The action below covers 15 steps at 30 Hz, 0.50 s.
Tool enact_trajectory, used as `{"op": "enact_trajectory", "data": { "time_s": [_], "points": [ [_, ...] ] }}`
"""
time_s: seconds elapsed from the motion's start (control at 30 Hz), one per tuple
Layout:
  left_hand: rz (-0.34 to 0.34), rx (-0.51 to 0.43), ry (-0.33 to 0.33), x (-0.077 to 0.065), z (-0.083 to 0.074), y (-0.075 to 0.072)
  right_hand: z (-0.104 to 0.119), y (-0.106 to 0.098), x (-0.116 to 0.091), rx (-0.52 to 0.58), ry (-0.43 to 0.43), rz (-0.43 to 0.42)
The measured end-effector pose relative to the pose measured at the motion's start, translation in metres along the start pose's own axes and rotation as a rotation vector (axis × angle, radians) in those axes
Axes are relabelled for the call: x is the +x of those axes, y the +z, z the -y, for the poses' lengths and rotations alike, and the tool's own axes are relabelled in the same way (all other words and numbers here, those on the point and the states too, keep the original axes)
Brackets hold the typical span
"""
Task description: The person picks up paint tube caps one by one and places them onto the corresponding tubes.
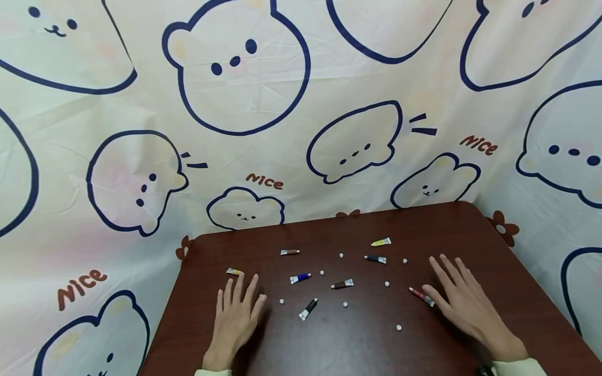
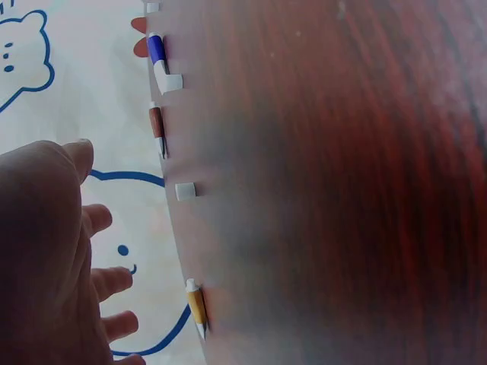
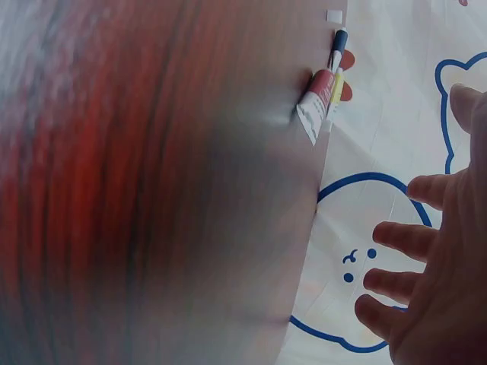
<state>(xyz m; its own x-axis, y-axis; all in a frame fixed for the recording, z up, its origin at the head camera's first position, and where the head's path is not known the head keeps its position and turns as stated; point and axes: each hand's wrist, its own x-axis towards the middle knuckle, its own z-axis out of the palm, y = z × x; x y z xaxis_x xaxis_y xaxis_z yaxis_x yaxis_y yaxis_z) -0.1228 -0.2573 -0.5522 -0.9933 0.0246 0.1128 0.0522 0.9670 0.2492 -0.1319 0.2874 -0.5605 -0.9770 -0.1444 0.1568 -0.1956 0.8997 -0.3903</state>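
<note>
My left hand [image 1: 236, 319] hovers over the left side of the dark brown table with fingers spread, holding nothing. Just beyond its fingertips lies a small orange-yellow paint tube [image 1: 233, 271]. On the right side, my right hand [image 1: 467, 309] is likewise spread above the table, and a red paint tube [image 1: 420, 296] lies beside its thumb. Between the hands are scattered a black tube [image 1: 308, 309], a blue tube [image 1: 300, 278], a dark brown tube [image 1: 342, 284], a navy tube [image 1: 375, 259], a yellow tube [image 1: 381, 242] and a reddish-brown tube [image 1: 289, 252].
Several small white caps lie loose among the tubes, one cap [image 1: 398, 328] nearest the front and another cap [image 1: 281, 301] by the left thumb. Behind the wooden table [image 1: 367, 344] hangs a pale cloth [image 1: 282, 109] with cartoon bear outlines, which also covers both sides.
</note>
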Motion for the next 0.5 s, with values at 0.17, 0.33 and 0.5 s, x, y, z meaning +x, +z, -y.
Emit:
{"op": "enact_trajectory", "data": {
  "time_s": [0.17,0.33,0.5],
  "points": [
    [0.024,-0.017,0.002,0.005,0.004,0.001,0.005,0.002,0.003,-0.013,-0.003,0.007],
    [0.001,-0.016,0.021,0.011,0.009,0.0,0.01,0.004,0.005,-0.009,0.023,0.037],
    [0.021,-0.004,0.017,0.015,0.014,0.0,0.014,0.006,0.007,-0.005,0.039,0.047]
  ]
}}
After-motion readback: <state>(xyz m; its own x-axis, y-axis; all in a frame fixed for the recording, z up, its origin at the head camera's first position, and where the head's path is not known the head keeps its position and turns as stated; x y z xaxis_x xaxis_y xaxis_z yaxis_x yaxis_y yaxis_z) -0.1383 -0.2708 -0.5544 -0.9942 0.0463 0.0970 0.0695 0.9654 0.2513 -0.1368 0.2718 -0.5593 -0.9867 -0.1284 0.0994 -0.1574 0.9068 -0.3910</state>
